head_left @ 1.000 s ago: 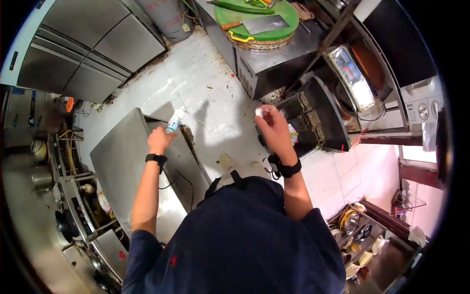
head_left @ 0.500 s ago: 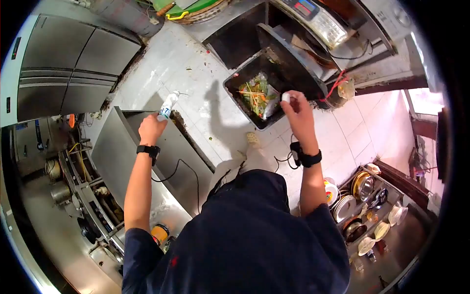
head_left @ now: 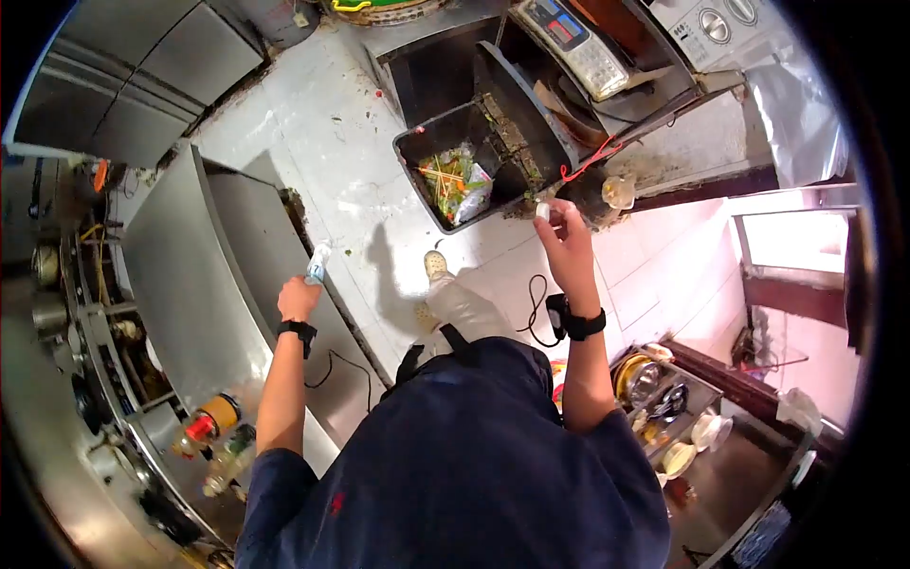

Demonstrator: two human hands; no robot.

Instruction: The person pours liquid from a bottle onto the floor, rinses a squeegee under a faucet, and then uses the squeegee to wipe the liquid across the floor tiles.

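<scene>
The left hand (head_left: 300, 299) grips a slim white bottle with blue-green print (head_left: 318, 264), arm outstretched. The right hand (head_left: 567, 237), raised with curled fingers, pinches a small white cylindrical piece (head_left: 542, 211) near the black rectangular plastic bin (head_left: 408, 152).

At nine o'clock the left hand (head_left: 300, 299) holds a white bottle (head_left: 318, 263); at two, the right hand (head_left: 569, 248) pinches a small white cap (head_left: 543, 211), near the open bin (head_left: 464, 130) at twelve.

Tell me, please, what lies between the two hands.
In the head view, a beige shoe, a pale trouser leg and tiled floor lie between the left hand and the right hand.
</scene>
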